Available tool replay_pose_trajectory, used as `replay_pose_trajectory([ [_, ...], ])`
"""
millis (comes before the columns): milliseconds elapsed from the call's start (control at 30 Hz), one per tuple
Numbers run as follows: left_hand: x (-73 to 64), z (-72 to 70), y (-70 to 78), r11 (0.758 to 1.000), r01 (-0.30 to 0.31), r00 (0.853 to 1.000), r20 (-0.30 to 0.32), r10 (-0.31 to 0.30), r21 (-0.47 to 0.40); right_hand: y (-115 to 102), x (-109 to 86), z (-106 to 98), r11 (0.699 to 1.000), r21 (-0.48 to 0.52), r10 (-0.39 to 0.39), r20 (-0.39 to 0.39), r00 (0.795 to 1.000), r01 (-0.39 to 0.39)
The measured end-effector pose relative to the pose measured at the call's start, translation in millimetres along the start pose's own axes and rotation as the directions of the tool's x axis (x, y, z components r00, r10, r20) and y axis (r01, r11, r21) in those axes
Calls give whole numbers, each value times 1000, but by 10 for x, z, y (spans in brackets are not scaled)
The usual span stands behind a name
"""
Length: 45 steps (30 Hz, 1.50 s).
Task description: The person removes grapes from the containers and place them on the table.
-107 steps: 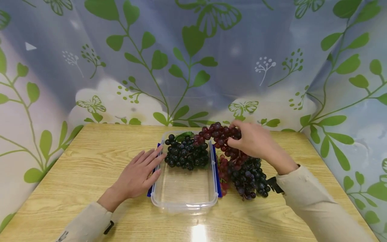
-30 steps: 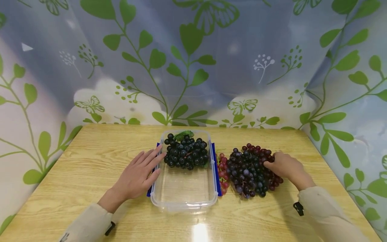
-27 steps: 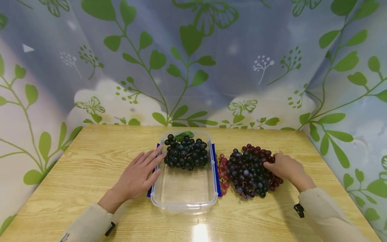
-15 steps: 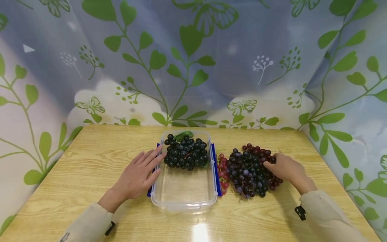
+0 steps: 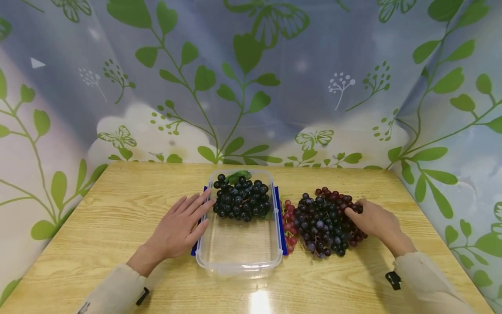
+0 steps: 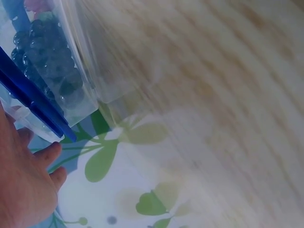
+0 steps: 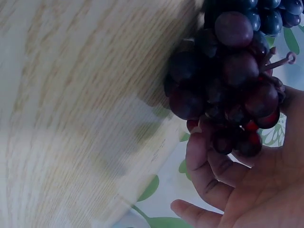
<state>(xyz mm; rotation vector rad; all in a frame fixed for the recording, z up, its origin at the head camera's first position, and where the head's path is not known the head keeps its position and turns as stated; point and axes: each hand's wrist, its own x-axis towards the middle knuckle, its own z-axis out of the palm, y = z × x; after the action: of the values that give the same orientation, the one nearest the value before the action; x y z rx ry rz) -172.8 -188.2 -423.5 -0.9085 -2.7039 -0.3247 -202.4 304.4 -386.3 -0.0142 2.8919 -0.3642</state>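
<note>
My left hand point(image 5: 178, 222) lies with straight, spread fingers at the left rim of a clear plastic container point(image 5: 240, 265) with blue side latches. Inside it, toward the back, sits a bunch of black grapes point(image 5: 242, 198) with a green leaf. To the right of the container, my right hand point(image 5: 376, 220) holds the right edge of a bunch of dark red grapes point(image 5: 333, 192). Its fingers curl at the grapes point(image 7: 240, 71) in the right wrist view, partly hidden behind them. This bunch lies against a bunch of dark purple grapes point(image 5: 317, 231).
A bunch of lighter red grapes point(image 5: 289, 229) lies between the container's right latch point(image 5: 281, 222) and the purple bunch. Everything stands on a wooden table point(image 5: 129, 196), with a leaf-patterned cloth point(image 5: 251, 109) hanging behind it and at the sides.
Earlier my right hand held the dark red grapes raised beside the container; they then came down at the right of the purple bunch. Lately that hand shifted slightly right. My left hand stayed put.
</note>
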Motion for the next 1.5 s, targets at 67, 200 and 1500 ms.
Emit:
replay_pose_trajectory([
  [67,1,-7,2,1000,-1,1000,-3,1,7,5,-5,-5,1000,0,-9,-10,1000,9],
  [200,-2,-17,2,1000,-2,1000,-1,2,19,-1,-15,-11,1000,3,-28,-54,998,28],
  [1500,41,-128,-7,994,-45,998,-27,48,95,-695,-226,10,943,-167,-322,-237,916,288],
])
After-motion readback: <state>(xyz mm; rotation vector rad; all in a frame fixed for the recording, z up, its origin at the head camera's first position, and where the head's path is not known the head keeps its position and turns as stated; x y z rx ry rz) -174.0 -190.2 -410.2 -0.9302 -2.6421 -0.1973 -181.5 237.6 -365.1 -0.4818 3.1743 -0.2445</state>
